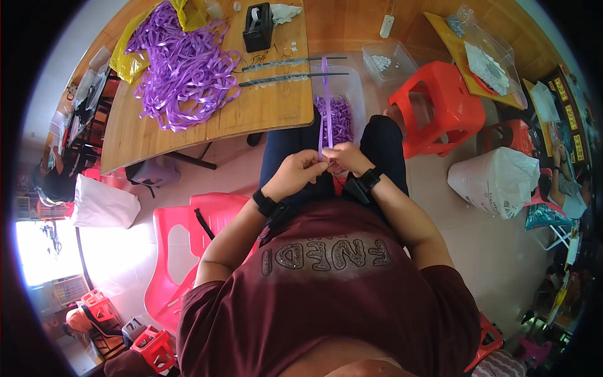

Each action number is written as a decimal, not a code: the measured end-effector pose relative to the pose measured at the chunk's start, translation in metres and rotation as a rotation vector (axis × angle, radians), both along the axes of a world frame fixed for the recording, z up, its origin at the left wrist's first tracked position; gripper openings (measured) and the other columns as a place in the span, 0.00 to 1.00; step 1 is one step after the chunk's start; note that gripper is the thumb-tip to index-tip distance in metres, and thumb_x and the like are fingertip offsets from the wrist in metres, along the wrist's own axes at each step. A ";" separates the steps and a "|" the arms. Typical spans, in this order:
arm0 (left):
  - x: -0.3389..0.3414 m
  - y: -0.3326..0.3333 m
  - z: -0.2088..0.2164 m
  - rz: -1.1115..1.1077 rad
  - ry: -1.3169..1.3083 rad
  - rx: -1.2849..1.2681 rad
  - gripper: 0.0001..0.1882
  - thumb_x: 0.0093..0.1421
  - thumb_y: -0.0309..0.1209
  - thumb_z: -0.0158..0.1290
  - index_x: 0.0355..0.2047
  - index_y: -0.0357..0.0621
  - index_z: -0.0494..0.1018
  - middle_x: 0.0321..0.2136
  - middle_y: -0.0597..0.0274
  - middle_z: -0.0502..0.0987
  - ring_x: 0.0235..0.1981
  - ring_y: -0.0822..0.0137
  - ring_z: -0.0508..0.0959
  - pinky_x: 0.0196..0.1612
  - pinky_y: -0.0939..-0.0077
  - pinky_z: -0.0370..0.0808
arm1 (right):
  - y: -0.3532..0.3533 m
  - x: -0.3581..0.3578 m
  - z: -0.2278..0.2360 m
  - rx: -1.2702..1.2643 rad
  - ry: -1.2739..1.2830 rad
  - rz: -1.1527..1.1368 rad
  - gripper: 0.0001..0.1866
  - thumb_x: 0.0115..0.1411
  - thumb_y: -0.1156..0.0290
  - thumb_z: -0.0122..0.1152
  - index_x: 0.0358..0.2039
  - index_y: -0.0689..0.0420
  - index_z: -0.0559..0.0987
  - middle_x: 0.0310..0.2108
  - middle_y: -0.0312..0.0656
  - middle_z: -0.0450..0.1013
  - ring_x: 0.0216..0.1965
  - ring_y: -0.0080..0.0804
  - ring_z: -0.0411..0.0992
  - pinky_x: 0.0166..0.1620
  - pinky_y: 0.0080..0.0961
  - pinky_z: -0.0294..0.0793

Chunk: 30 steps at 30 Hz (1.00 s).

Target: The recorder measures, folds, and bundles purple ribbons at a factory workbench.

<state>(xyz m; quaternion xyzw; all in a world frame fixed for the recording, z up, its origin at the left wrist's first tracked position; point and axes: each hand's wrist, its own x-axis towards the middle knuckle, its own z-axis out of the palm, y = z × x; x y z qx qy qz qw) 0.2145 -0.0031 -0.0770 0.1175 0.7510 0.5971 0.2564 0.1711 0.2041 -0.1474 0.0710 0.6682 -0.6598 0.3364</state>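
A purple ribbon [325, 85] hangs over two dark thin rods [276, 80] that stick out past the table's right edge and runs down toward my lap. At its lower end my left hand [296, 174] pinches the ribbon, thumb and fingertips together. Close beside it my right hand [349, 158] is closed on the same ribbon, fingers curled; the exact grip is partly hidden. Below the ribbon, between my knees, stands a clear plastic box [358, 94] with many short purple ribbon pieces [341, 116] in it.
On the wooden table [264, 107] lie a heap of loose purple ribbon [182, 69], a yellow bag [129, 60] and a black tape dispenser [257, 28]. A red stool [440, 107], a clear tub [399, 60] and a white sack [496, 179] are to the right. Other people sit nearby.
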 end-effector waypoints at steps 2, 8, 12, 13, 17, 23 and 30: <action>-0.008 0.003 0.001 0.008 -0.007 -0.032 0.11 0.66 0.32 0.55 0.45 0.39 0.75 0.29 0.69 0.76 0.27 0.79 0.74 0.32 0.84 0.73 | -0.006 0.008 -0.009 0.187 0.091 0.222 0.15 0.64 0.61 0.60 0.37 0.64 0.80 0.30 0.41 0.78 0.24 0.27 0.77 0.28 0.20 0.77; -0.025 0.010 -0.038 0.002 0.185 -0.210 0.13 0.62 0.33 0.59 0.45 0.41 0.78 0.29 0.66 0.77 0.28 0.78 0.75 0.31 0.83 0.72 | -0.006 0.017 0.000 0.417 0.282 0.376 0.18 0.61 0.59 0.63 0.26 0.63 0.81 0.20 0.42 0.75 0.21 0.29 0.74 0.28 0.27 0.72; -0.040 0.016 -0.049 0.052 0.395 -0.078 0.11 0.62 0.33 0.60 0.40 0.40 0.80 0.30 0.65 0.79 0.30 0.78 0.75 0.32 0.82 0.72 | -0.005 0.020 0.005 0.409 0.381 0.421 0.24 0.59 0.50 0.66 0.23 0.62 0.81 0.16 0.44 0.72 0.20 0.35 0.70 0.29 0.33 0.69; -0.043 0.015 -0.049 0.056 0.393 -0.077 0.11 0.62 0.33 0.60 0.40 0.40 0.80 0.30 0.65 0.79 0.30 0.78 0.75 0.32 0.82 0.72 | -0.004 0.021 0.008 0.409 0.381 0.425 0.24 0.59 0.50 0.66 0.23 0.62 0.81 0.16 0.44 0.72 0.20 0.35 0.70 0.29 0.33 0.69; -0.050 0.013 -0.032 0.106 -0.088 0.086 0.10 0.61 0.32 0.61 0.39 0.39 0.80 0.31 0.67 0.79 0.30 0.78 0.74 0.33 0.82 0.71 | -0.003 0.023 0.018 0.457 0.337 0.445 0.27 0.58 0.47 0.67 0.19 0.62 0.79 0.14 0.40 0.69 0.18 0.30 0.66 0.27 0.30 0.67; -0.044 0.000 -0.042 -0.249 -0.027 -0.059 0.09 0.61 0.31 0.61 0.35 0.38 0.80 0.29 0.69 0.77 0.28 0.78 0.72 0.33 0.82 0.70 | -0.001 0.026 0.021 0.373 0.332 0.395 0.26 0.58 0.48 0.68 0.21 0.63 0.81 0.14 0.36 0.70 0.19 0.23 0.66 0.26 0.25 0.66; -0.064 0.025 -0.014 0.292 -0.014 0.323 0.09 0.61 0.31 0.61 0.33 0.36 0.80 0.22 0.71 0.75 0.22 0.80 0.68 0.27 0.84 0.64 | -0.001 0.026 0.041 0.439 0.209 0.441 0.25 0.59 0.48 0.66 0.19 0.59 0.80 0.15 0.35 0.71 0.20 0.24 0.69 0.29 0.27 0.68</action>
